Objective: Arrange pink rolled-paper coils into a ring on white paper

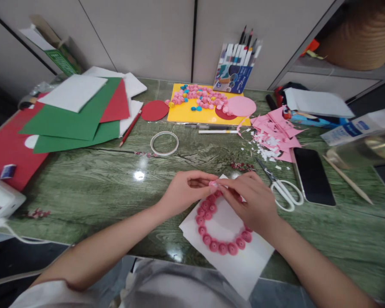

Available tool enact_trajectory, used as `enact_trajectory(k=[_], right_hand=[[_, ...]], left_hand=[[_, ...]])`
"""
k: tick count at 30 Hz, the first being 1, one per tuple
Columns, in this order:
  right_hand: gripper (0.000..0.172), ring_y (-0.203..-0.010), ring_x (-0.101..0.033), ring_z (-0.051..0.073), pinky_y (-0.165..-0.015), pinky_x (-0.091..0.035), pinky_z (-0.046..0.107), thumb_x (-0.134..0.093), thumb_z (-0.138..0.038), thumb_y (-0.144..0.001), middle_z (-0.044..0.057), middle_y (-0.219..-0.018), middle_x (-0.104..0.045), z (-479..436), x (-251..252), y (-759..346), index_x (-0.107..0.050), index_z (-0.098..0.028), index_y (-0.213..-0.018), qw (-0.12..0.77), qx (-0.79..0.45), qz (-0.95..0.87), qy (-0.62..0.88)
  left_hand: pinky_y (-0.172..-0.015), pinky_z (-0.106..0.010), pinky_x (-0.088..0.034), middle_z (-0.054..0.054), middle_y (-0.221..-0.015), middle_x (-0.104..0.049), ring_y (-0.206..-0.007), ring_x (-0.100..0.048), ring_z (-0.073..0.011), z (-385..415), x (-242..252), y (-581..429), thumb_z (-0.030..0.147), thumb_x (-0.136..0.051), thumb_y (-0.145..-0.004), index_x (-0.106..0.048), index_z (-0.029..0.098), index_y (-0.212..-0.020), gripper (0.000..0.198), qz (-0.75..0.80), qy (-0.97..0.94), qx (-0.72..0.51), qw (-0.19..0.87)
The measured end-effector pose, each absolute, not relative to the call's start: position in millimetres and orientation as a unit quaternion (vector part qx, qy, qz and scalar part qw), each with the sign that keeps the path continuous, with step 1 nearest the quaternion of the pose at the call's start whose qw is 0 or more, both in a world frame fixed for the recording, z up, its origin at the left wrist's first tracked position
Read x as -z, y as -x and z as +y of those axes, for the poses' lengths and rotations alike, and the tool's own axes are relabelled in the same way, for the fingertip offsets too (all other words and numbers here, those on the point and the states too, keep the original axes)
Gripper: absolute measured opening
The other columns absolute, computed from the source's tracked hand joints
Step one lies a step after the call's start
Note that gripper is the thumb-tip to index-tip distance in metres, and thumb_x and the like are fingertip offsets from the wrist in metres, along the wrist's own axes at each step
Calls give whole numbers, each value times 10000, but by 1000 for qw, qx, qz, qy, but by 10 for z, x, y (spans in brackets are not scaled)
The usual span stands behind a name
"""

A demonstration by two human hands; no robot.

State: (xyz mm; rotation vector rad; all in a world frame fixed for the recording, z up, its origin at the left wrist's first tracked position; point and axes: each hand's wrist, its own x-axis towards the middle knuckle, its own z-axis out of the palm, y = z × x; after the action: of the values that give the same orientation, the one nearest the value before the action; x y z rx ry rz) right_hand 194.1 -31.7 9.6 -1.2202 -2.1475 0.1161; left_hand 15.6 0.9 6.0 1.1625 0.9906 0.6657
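Observation:
My left hand (186,188) and my right hand (256,199) meet over the top of a white paper sheet (247,267). Between their fingertips is a small pink paper roll (213,184), pinched from both sides; its exact shape is partly covered. Below them, a ring of deep pink paper rosettes (223,247) lies on the sheet. The ring's upper right part is hidden by my right hand. White-handled scissors (287,194) lie beside my right hand, their blades pointing away from me.
Yellow card (181,113) with many pink paper rolls stands behind a tape roll (164,143). Pink scraps (277,128) and a phone (313,175) are at the right. Green paper sheets (67,122) cover the left, near a white charger (1,201). A marker pack (234,68) leans at the back.

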Motion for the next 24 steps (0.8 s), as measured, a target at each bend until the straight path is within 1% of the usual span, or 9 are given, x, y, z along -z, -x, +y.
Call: enact_trajectory(k=[5, 10, 14, 18, 24], right_hand=[[109, -591, -547, 97, -679, -386, 285, -608, -154, -771, -19, -685, -657, -310, -82, -1950, -618, -194, -872, 322, -24, -827, 461], [113, -613, -561, 101, -682, -387, 283, -623, -158, -759, -14, -695, -666, -313, -86, -1935, -615, -190, -868, 327, -21, -829, 454], [118, -616, -560, 102, -681, -382, 285, -609, -157, -767, -5, -719, -674, -321, -74, -1930, -613, -193, -880, 333, -18, -828, 451], [143, -596, -544, 102, -663, -369, 286, -595, -163, -778, -15, -647, -635, -335, -69, -1916, -614, -190, -918, 316, -6, -834, 452], [139, -566, -502, 106, -671, -355, 298, -573, -169, -790, -27, -594, -573, -364, -63, -1895, -605, -181, -925, 282, 63, -851, 438]], left_hand=[[-762, -274, -528, -63, -898, -698, -830, -648, -164, -5, -57, -155, 273, -683, -685, -669, 153, -934, 277, 433, -511, -296, 681], [-750, -271, -524, -67, -890, -691, -820, -644, -160, -1, -57, -161, 271, -665, -703, -664, 146, -931, 260, 431, -523, -312, 666], [-721, -265, -516, -64, -851, -682, -781, -634, -153, -6, -70, -166, 267, -653, -710, -669, 147, -919, 242, 447, -572, -326, 606], [-686, -243, -506, -40, -800, -658, -745, -616, -133, -37, -85, -162, 230, -618, -732, -678, 169, -909, 197, 454, -627, -341, 534], [-656, -215, -499, -26, -781, -645, -723, -610, -117, -72, -84, -170, 196, -600, -734, -680, 184, -889, 175, 457, -650, -355, 493]])
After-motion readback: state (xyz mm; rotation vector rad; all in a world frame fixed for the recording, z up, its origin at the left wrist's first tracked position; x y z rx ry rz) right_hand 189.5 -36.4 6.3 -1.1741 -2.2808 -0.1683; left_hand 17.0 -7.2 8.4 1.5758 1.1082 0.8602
